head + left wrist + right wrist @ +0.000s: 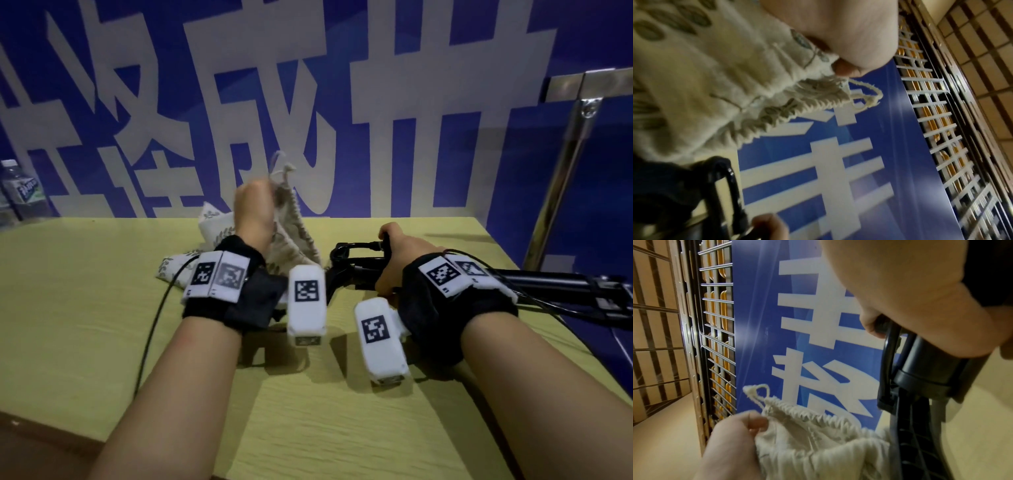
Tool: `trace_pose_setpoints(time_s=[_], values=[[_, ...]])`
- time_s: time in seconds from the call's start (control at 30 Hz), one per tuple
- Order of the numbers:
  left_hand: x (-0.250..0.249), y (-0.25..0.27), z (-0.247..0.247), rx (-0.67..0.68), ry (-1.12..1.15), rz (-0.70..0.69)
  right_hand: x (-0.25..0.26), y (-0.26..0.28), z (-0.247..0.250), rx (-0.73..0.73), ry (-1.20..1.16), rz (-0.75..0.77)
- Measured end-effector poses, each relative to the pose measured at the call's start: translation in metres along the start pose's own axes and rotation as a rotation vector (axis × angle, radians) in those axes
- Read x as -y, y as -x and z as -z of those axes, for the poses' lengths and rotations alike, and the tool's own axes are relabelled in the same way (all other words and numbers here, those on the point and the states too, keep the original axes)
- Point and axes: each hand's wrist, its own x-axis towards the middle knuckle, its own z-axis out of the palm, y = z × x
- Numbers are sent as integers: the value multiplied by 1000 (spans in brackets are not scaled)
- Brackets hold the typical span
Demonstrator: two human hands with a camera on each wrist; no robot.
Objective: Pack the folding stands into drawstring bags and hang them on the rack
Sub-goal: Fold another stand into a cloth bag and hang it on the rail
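A blue banner point(342, 102) with large white characters fills the background from nine o'clock round to three, and below it a yellow-green table point(85, 325) spreads across the lower half of the head view. At three o'clock a black folding stand point(534, 282) lies along the table, its looped end pointing toward the centre; the right hand point(399, 255) has its fingers curled around that end, and the right wrist view shows the thumb pressed on the black loop. At twelve o'clock the left hand point(253, 209) pinches the gathered mouth of a beige drawstring bag point(291, 236) printed with leaves, holding it lifted and upright just left of the stand's loop, the bag's lower part meeting the table. A knotted cord loop point(869, 97) sticks out above the pinched rim. At nine o'clock, far off, a clear water bottle point(20, 195) stands against the banner. The two hands are near each other but not touching.
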Motion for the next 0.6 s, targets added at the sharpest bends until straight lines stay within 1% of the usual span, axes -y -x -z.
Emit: trace_pose_setpoints(time_s=[0.1,0.17,0.2,0.23,0.33,0.43,0.5,0.6], values=[[0,20,-17,157,-272,-165,-9,3,4,28,6,8],[12,26,-14,191,-434,-241,-10,3,4,48,-10,32],[18,26,-9,191,-466,-250,-10,3,5,60,-25,51],[22,27,-3,190,-471,-237,-10,3,5,69,-38,72],[30,21,16,194,-447,-130,-11,6,5,92,-66,111],[34,19,28,175,-359,-21,-13,12,6,71,-74,116],[35,20,31,177,-289,43,-13,15,9,15,-73,111],[37,19,33,172,-260,109,-11,20,19,-153,-127,133]])
